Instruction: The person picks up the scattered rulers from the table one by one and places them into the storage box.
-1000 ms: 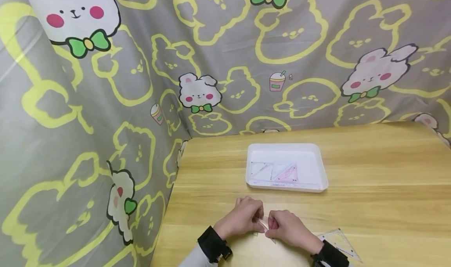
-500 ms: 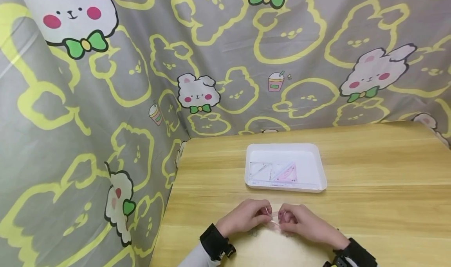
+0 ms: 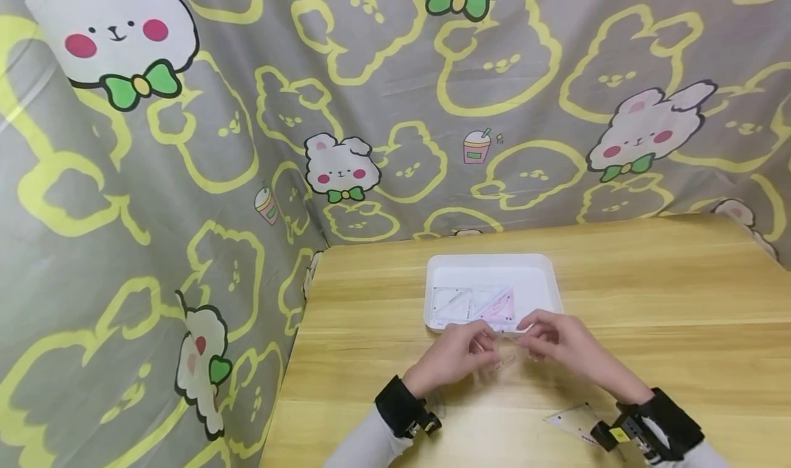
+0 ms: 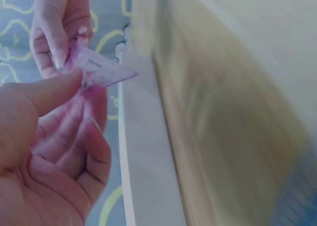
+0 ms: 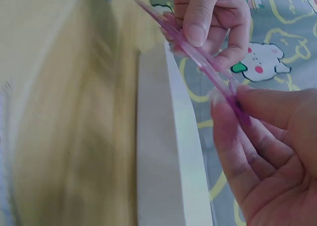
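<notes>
Left hand (image 3: 456, 353) pinching one end of a small pink see-through set square (image 3: 502, 337), thumb on top and fingers curled underneath; the left wrist view shows it plainly, the thumb (image 4: 47, 94) pressing down on the pink triangle's edge. Right hand (image 3: 559, 344) has the other end, thumb and forefinger clamped on it. In the right wrist view the set square (image 5: 198, 57) runs edge-on as a thin pink strip from the right hand's fingertips (image 5: 225, 102) at about 4 o'clock up to the left hand (image 5: 210, 23) at 12 o'clock.

So both hands hold the piece between them, lifted off the wooden table (image 3: 649, 296), just at the near rim of the white tray (image 3: 544, 269), which sits at 12 o'clock from the hands. The set square hangs right at that near rim (whether it touches the rim I cannot tell, both wrist views are blurred there).

Inside the tray lie other set squares: a clear one (image 3: 450, 303) on the left, a pink one (image 3: 499, 307) beside it. At about 5 o'clock from the hands, near the right wrist, another clear set square (image 3: 571, 423) lies flat on the table. Black wrist straps (image 3: 402, 410) on both arms. A grey curtain (image 3: 185, 180) with yellow bear outlines and white bunnies hangs behind and to the left.
</notes>
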Demonstrator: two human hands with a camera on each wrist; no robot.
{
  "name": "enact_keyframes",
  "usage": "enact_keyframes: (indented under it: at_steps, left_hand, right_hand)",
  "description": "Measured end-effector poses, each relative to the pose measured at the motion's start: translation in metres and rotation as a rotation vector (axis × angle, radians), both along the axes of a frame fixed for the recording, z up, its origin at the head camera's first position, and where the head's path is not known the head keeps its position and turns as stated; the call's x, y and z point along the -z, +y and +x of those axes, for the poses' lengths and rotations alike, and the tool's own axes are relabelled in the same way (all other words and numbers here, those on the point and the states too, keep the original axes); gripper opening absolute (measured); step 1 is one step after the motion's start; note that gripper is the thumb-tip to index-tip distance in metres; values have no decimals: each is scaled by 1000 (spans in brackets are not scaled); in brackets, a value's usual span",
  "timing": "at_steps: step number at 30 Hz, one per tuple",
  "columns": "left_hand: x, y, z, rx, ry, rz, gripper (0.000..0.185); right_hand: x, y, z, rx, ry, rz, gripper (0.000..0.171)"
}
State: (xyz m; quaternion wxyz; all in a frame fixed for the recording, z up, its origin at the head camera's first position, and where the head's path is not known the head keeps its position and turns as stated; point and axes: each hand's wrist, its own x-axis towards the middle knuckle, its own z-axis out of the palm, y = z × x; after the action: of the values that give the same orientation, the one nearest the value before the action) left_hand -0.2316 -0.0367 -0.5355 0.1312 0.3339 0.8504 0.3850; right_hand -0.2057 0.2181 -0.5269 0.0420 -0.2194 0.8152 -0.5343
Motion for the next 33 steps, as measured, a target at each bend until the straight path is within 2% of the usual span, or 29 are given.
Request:
enact_keyframes:
  at_steps: [3,7,10,13,20,29,33]
  left_hand:
    - [-1,10,-10,-42,-22,51,19]
    - [-1,22,-23,-126,-114,120,17]
    - [0,32,-33,-197,-168,154,15]
    - [-2,42,-43,-242,-204,180,12]
    - [-2,62,-61,-288,-140,159,11]
    - [5,82,-87,-368,-90,104,15]
    - [8,90,-95,-392,-84,86,16]
  right_hand:
    - [-2,6,-9,59,1,-37,22]
    - [-3,12,-21,164,-1,-46,24]
    - [-3,16,-31,226,24,-6,22]
    - [-4,21,-40,257,55,55,19]
    - [-7,33,-60,287,106,153,18]
    - [-6,38,-88,314,209,281,20]
    - [-1,40,-97,320,212,307,23]
